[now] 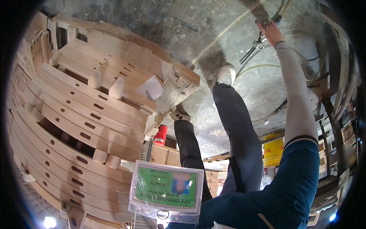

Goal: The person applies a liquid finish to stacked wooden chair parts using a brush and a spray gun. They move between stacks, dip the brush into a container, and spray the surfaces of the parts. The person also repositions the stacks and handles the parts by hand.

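Observation:
My right arm, in a light sleeve guard, stretches out to the upper right. At its end my right hand [271, 33] looks closed around a slim metal tool [252, 52] with silver fittings and a long dark front. The tool's exact kind is unclear, and my fingers cover part of it. It is over or against the concrete floor; I cannot tell which. My left hand is out of sight. To the left lies a large stack of pale wooden slats [89, 122] with oval slots. Short rounded wooden pieces [116, 87] stand among them.
A white paper [150, 87] and corrugated cardboard [122, 49] lie on the stack. A yellowish hose [259, 66] crosses the floor beside my shoe [227, 73]. A red object [160, 135] and a yellow container [273, 152] are near my legs. Racks [335, 114] line the right. A badge [166, 189] hangs in front.

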Action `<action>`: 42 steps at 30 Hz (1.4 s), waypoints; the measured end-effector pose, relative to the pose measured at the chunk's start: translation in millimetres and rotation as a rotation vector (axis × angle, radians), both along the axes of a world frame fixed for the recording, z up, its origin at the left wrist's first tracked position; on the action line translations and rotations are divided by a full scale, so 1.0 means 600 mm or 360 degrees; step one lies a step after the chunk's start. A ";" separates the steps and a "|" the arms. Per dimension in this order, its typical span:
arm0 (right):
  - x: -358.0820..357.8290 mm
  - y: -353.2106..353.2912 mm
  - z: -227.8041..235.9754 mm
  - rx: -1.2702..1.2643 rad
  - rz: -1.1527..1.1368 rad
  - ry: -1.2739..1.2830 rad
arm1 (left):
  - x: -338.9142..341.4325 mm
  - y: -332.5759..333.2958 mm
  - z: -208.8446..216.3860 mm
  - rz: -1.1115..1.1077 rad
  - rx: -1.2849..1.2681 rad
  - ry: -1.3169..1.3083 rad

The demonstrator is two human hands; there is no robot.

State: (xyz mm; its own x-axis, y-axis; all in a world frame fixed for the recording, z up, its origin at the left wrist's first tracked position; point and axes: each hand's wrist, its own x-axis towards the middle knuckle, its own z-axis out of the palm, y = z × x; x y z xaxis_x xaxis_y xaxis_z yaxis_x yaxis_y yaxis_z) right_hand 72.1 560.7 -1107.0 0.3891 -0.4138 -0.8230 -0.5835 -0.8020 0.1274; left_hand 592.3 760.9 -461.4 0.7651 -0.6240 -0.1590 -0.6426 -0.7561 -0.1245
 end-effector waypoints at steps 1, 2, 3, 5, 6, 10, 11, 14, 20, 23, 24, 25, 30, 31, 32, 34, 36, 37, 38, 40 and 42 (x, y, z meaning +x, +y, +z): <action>0.000 0.000 -0.002 -0.0036 0.0007 -0.0087 | 0.004 -0.002 -0.005 -0.0009 0.0013 0.0008; -0.005 0.002 0.004 -0.0065 0.0017 -0.0175 | 0.007 -0.002 -0.002 -0.0010 0.0030 0.0015; -0.010 -0.004 0.018 -0.0110 0.0028 -0.0253 | 0.012 0.004 -0.004 -0.0018 0.0031 0.0032; 0.023 -0.003 0.066 0.0110 -0.0032 -0.0138 | 0.014 0.010 0.002 -0.0045 0.0054 0.0033; 0.046 -0.005 0.106 0.0217 -0.0064 -0.0103 | 0.007 0.010 0.023 -0.0059 0.0064 0.0004; 0.010 0.028 0.303 0.0220 -0.0578 -0.0680 | 0.024 0.064 0.081 -0.0114 -0.0049 0.0093; 0.011 0.050 0.366 0.0161 -0.0566 -0.0699 | 0.026 0.084 0.108 -0.0128 -0.0050 0.0089; 0.029 0.105 0.602 0.0410 -0.0633 -0.0411 | 0.031 0.123 0.156 -0.0247 -0.0058 0.0066; 0.032 0.305 1.197 0.1323 -0.0994 -0.0639 | -0.007 0.220 0.173 -0.0324 0.0021 -0.0062; 0.153 0.394 1.484 0.1573 -0.1244 -0.0706 | -0.038 0.240 0.243 -0.0390 -0.0016 -0.0274; 0.182 0.433 1.540 0.1602 -0.1209 -0.0854 | -0.032 0.258 0.269 -0.0396 -0.0032 -0.0355; 0.217 0.465 1.582 0.1501 -0.1199 -0.0952 | -0.015 0.282 0.285 -0.0439 -0.0169 -0.0247; 0.399 0.598 1.656 0.1271 -0.1558 -0.1262 | 0.074 0.475 0.352 -0.0640 -0.0263 0.0007; 0.428 0.637 1.664 0.1246 -0.1555 -0.1281 | 0.104 0.527 0.352 -0.0555 -0.0264 -0.0014; 0.458 0.674 1.670 0.1221 -0.1553 -0.1301 | 0.137 0.576 0.346 -0.0472 -0.0265 -0.0032; 0.519 0.748 1.675 0.1196 -0.1494 -0.1267 | 0.208 0.674 0.344 -0.0279 -0.0315 -0.0067; 0.592 0.822 1.671 0.1186 -0.1373 -0.1138 | 0.267 0.749 0.340 -0.0054 -0.0389 -0.0032; 0.627 0.852 1.659 0.1220 -0.1283 -0.1087 | 0.291 0.774 0.340 0.0078 -0.0445 0.0011; 0.662 0.877 1.644 0.1254 -0.1197 -0.1028 | 0.311 0.792 0.334 0.0212 -0.0496 0.0060; 0.727 0.930 1.634 0.1269 -0.0939 -0.1034 | 0.350 0.839 0.321 0.0295 -0.0888 0.0208; 0.782 0.957 1.614 0.1123 -0.0717 -0.1104 | 0.387 0.857 0.315 0.0198 -0.1330 0.0498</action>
State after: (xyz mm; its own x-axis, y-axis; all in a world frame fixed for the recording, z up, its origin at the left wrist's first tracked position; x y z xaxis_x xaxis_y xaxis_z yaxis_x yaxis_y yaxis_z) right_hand 541.0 1134.6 -138.7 0.7918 -0.1548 -0.5908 -0.6096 -0.2597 -0.7490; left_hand 824.8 1275.3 -272.4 0.8329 -0.5449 0.0971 -0.4621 -0.5880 0.6638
